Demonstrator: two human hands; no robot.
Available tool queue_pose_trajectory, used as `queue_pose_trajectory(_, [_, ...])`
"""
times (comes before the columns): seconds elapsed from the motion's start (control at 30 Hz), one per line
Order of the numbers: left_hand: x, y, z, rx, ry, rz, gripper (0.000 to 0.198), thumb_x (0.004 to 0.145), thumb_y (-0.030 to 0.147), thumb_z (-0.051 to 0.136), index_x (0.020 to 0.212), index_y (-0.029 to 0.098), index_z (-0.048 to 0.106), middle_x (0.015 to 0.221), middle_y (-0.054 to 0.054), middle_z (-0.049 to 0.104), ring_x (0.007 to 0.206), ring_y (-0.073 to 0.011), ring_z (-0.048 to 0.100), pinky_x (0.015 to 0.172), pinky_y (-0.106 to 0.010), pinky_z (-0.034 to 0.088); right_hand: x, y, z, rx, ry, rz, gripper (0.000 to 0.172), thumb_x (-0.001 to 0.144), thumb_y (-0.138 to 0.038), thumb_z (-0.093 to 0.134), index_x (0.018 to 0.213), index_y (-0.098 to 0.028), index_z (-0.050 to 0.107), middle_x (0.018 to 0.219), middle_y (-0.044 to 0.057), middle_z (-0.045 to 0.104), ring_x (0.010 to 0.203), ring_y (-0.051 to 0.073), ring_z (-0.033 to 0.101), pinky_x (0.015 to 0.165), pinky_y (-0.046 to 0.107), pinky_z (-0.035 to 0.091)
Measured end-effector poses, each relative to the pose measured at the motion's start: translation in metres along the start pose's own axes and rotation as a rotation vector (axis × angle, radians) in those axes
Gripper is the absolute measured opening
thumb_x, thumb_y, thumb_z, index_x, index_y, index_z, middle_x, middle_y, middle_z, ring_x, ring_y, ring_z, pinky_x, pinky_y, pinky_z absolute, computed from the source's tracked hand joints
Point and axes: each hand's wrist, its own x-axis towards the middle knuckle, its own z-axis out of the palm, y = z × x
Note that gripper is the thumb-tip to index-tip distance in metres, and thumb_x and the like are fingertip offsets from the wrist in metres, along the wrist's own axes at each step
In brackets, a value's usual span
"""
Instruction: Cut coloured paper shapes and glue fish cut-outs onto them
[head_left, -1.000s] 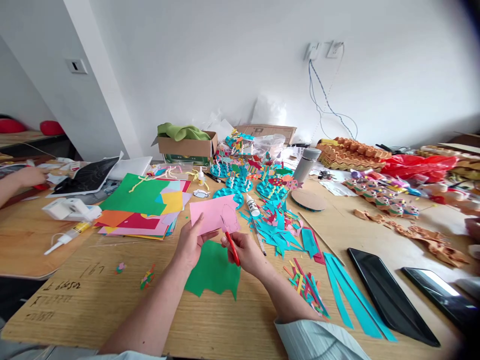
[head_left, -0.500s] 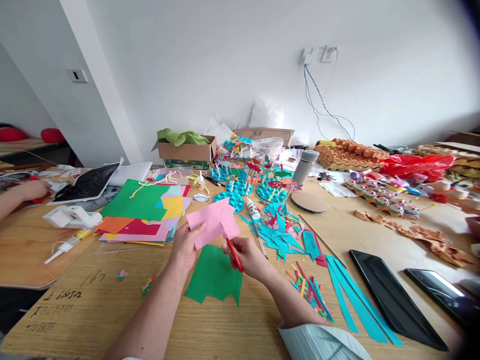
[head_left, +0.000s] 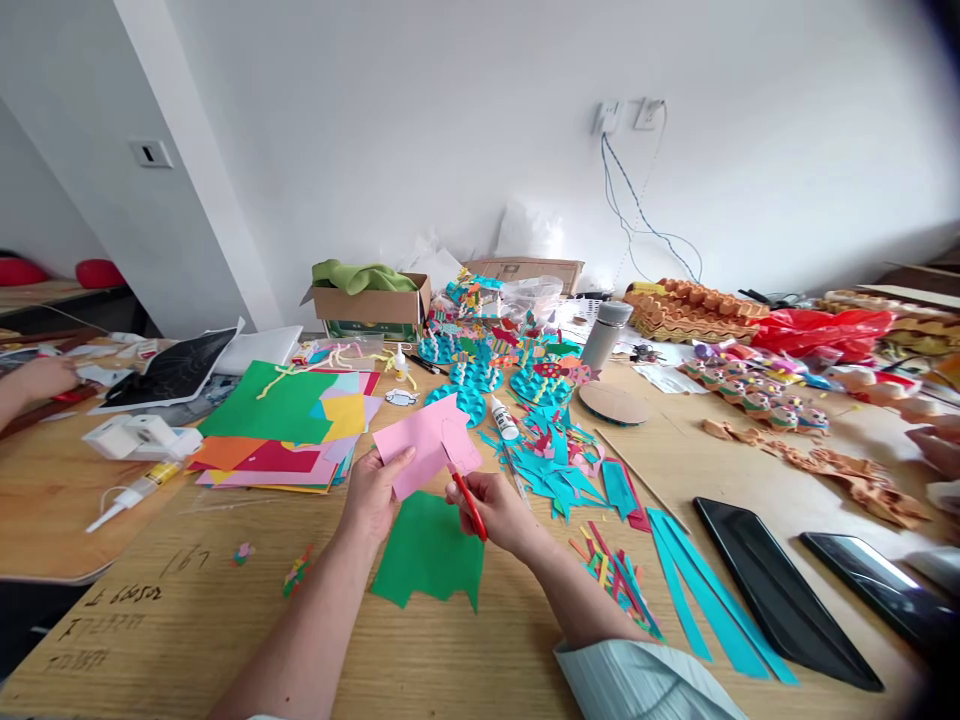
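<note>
My left hand (head_left: 375, 492) pinches the left edge of a pink sheet of paper (head_left: 416, 445), thumb on top. A pencil-like outline shows on the sheet's right part. In my right hand (head_left: 499, 510) is a pair of red-handled scissors (head_left: 469, 508), its blades at the lower edge of the pink paper near the outline. How far the blades are spread is too small to tell. Beneath both hands lies a green paper piece (head_left: 431, 555) with a jagged lower edge. Tiny paper scraps (head_left: 298, 570) lie left of it, by my left forearm.
A stack of coloured paper (head_left: 277, 410) is at left, with a glue bottle (head_left: 142, 492) nearby. Turquoise offcuts (head_left: 559, 470), a white bottle (head_left: 504, 418), a grey flask (head_left: 606, 338) and a black tray (head_left: 780, 590) stand or lie to the right. Another person's hand (head_left: 37, 385) is at far left.
My hands, the pink paper and the scissors stay nearly in place. The view has shifted slightly, and the other person's hand at far left has moved a little left.
</note>
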Motion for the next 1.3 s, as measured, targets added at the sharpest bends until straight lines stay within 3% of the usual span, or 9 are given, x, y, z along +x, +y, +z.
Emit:
queue_pose_trajectory(0.17, [0.004, 0.001, -0.003, 0.026, -0.011, 0.007, 0.061, 0.042, 0.035, 0.091, 0.093, 0.011, 0.07, 0.086, -0.009, 0.074, 0.075, -0.0203, 0.067, 0.068, -0.029, 0.05, 0.0, -0.001, -0.002, -0.028, -0.002, -0.008, 0.052, 0.071, -0.067, 0.062, 0.061, -0.019, 0.047, 0.046, -0.002, 0.055, 0.039, 0.007, 0.042, 0.039, 0.02, 0.03])
queue_pose_trajectory(0.37, [0.015, 0.014, -0.017, 0.054, -0.003, 0.048, 0.065, 0.055, 0.048, 0.084, 0.108, 0.016, 0.063, 0.098, -0.008, 0.073, 0.088, -0.0185, 0.067, 0.074, -0.027, 0.05, -0.001, 0.0, -0.006, -0.098, -0.049, -0.039, 0.052, 0.071, -0.066, 0.063, 0.061, -0.018, 0.048, 0.046, -0.003, 0.051, 0.04, 0.008, 0.043, 0.039, 0.02, 0.027])
queue_pose_trajectory(0.63, [0.016, 0.028, -0.033, 0.229, -0.172, -0.103, 0.051, 0.052, 0.04, 0.088, 0.091, 0.012, 0.07, 0.07, -0.005, 0.071, 0.056, -0.0107, 0.06, 0.054, -0.021, 0.043, 0.0, 0.006, -0.012, -0.177, -0.111, -0.112, 0.051, 0.074, -0.064, 0.064, 0.059, -0.019, 0.043, 0.046, -0.005, 0.047, 0.041, 0.007, 0.041, 0.04, 0.02, 0.023])
queue_pose_trajectory(0.8, [0.013, 0.028, -0.036, 0.284, -0.319, -0.21, 0.044, 0.052, 0.042, 0.088, 0.079, 0.01, 0.073, 0.072, -0.009, 0.073, 0.061, -0.0135, 0.062, 0.057, -0.022, 0.044, -0.002, 0.004, -0.014, -0.174, -0.163, -0.122, 0.05, 0.075, -0.061, 0.065, 0.06, -0.018, 0.044, 0.047, -0.005, 0.045, 0.042, 0.007, 0.039, 0.04, 0.02, 0.023])
queue_pose_trajectory(0.93, [0.012, 0.026, -0.037, 0.319, -0.398, -0.239, 0.043, 0.05, 0.036, 0.089, 0.081, 0.01, 0.075, 0.073, -0.01, 0.073, 0.064, -0.0171, 0.065, 0.062, -0.026, 0.047, -0.003, 0.004, -0.015, -0.207, -0.177, -0.119, 0.05, 0.075, -0.059, 0.065, 0.058, -0.019, 0.042, 0.047, -0.005, 0.045, 0.042, 0.007, 0.039, 0.04, 0.02, 0.023])
queue_pose_trajectory(1.3, [0.011, 0.021, -0.035, 0.387, -0.408, -0.176, 0.039, 0.057, 0.033, 0.085, 0.089, 0.013, 0.076, 0.079, -0.008, 0.075, 0.072, -0.0205, 0.067, 0.07, -0.028, 0.048, -0.005, 0.003, -0.017, -0.215, -0.24, -0.087, 0.049, 0.078, -0.063, 0.059, 0.063, -0.018, 0.047, 0.05, -0.004, 0.049, 0.045, 0.008, 0.043, 0.041, 0.02, 0.026])
